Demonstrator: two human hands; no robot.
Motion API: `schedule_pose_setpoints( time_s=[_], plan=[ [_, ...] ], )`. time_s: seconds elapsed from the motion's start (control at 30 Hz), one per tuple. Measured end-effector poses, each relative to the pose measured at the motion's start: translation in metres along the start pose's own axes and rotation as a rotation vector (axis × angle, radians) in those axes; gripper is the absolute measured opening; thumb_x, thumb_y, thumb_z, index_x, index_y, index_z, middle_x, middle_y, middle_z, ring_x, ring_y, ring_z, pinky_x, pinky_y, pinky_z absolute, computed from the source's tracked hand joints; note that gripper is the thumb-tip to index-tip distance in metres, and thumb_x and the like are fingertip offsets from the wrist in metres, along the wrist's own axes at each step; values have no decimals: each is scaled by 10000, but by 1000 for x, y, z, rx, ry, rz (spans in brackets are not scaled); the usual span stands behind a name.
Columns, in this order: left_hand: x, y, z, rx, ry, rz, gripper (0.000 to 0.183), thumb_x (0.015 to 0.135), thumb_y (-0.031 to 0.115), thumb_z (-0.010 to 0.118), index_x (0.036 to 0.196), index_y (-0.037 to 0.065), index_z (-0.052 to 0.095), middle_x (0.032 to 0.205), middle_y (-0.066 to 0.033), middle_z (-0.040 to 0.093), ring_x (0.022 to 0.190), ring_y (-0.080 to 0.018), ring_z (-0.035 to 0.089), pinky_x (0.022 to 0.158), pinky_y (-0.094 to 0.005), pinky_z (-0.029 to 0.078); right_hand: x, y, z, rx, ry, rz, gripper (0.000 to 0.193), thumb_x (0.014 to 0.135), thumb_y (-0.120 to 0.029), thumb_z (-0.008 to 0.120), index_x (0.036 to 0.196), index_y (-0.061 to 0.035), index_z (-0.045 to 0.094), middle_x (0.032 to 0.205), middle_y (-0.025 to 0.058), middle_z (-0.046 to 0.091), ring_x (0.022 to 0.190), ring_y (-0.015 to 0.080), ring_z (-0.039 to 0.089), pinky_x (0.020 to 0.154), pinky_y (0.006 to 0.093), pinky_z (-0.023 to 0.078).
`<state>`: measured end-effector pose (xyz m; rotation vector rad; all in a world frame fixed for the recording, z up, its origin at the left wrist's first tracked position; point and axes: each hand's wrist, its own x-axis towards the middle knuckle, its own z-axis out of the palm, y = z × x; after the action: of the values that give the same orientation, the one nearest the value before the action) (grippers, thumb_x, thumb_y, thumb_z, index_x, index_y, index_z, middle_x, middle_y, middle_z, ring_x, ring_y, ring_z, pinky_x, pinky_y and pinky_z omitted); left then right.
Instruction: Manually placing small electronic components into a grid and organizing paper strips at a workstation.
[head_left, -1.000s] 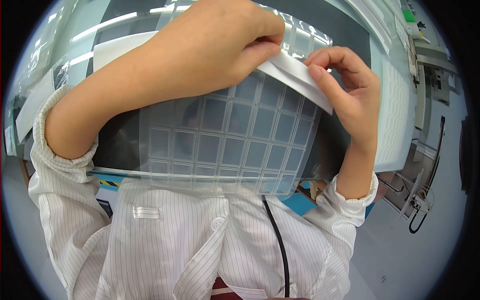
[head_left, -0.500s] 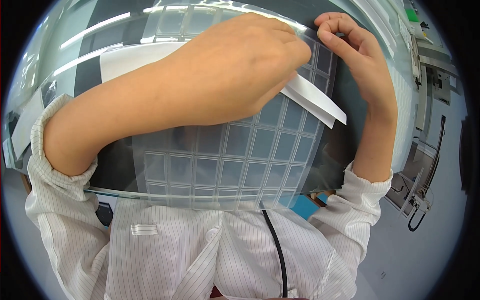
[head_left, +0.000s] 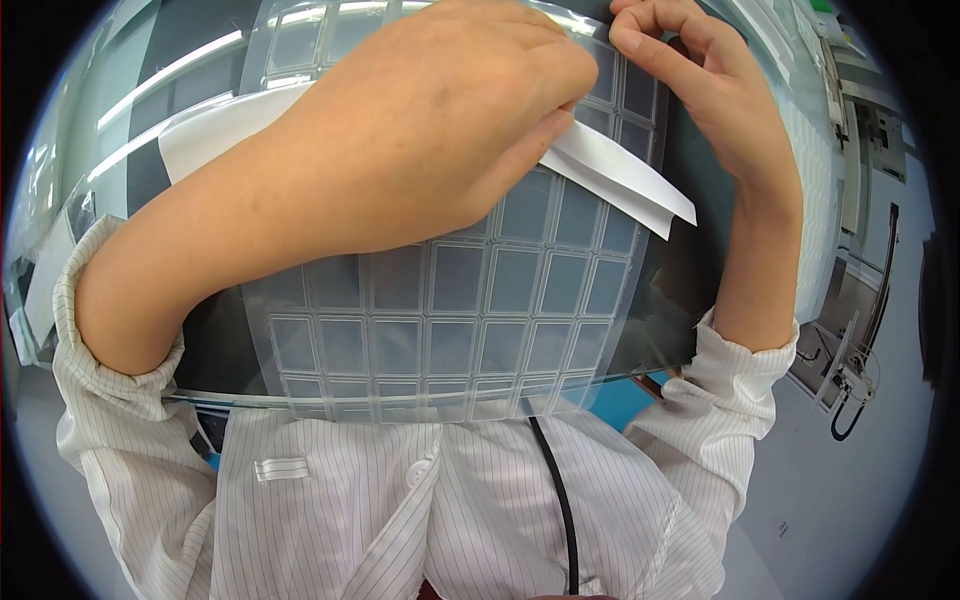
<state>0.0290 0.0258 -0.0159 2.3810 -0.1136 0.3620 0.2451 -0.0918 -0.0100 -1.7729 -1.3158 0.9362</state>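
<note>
A clear plastic sheet [head_left: 458, 280] with a grid of square cells lies before me and overhangs the near edge of the dark surface. Across its upper part runs a white paper [head_left: 625, 185], its right end creased into a fold. My left hand [head_left: 440, 120] reaches over both, its fingers closed on the paper, thumb against it; the fingertips are mostly hidden. At the sheet's far right corner, my right hand [head_left: 710, 90] has thumb and forefinger pinched together. Whatever lies between those tips is too small to make out.
Under the sheet is a dark glossy tabletop [head_left: 655, 320] with a glass-like near edge. A black cord [head_left: 555, 490] hangs down in front of my striped shirt. Metal equipment [head_left: 845, 385] stands beyond the table on the right.
The left hand has shifted a little left and away from me. The paper's left corner now shows farther left. My right hand stays pinched near the corner; the whole view has moved slightly.
</note>
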Motion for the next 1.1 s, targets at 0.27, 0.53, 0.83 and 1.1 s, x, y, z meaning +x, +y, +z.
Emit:
schedule_pose_setpoints(
  time_s=[0.27, 0.53, 0.83, 1.1],
  plan=[
    [1, -3, 0, 28, -3, 20, 210, 949, 75, 600, 1068, -98, 609, 1137, -286, 669, 1097, -395, 654, 1001, -452, 500, 1, -1, 2, -64, 26, -37, 127, 941, -91, 705, 897, 22, 669, 1028, 25, 555, 841, 81, 494, 742, 211, 430],
    [1, -7, 7, 12, 17, 33, 219, 950, 79, 598, 1074, -101, 608, 1144, -288, 663, 1113, -401, 642, 1012, -451, 490, 0, -6, 3, -227, 94, -14, 116, 892, -68, 750, 858, 18, 680, 945, 12, 575, 772, 62, 518, 662, 193, 426],
    [-3, -11, 9, 25, 40, 50, 224, 951, 76, 590, 1081, -107, 595, 1133, -297, 655, 1113, -405, 634, 1009, -453, 486, 1, 4, 7, 21, 63, -77, 122, 925, -95, 739, 870, 1, 687, 987, 24, 598, 794, 70, 515, 694, 196, 426],
    [-1, -16, 10, 61, 2, 91, 224, 957, 88, 583, 1068, -107, 580, 1105, -299, 649, 1090, -412, 634, 994, -463, 483, 2, 7, 6, 40, 33, -55, 138, 962, -119, 706, 912, 7, 681, 1022, 19, 594, 831, 66, 511, 732, 204, 431]
  ],
)
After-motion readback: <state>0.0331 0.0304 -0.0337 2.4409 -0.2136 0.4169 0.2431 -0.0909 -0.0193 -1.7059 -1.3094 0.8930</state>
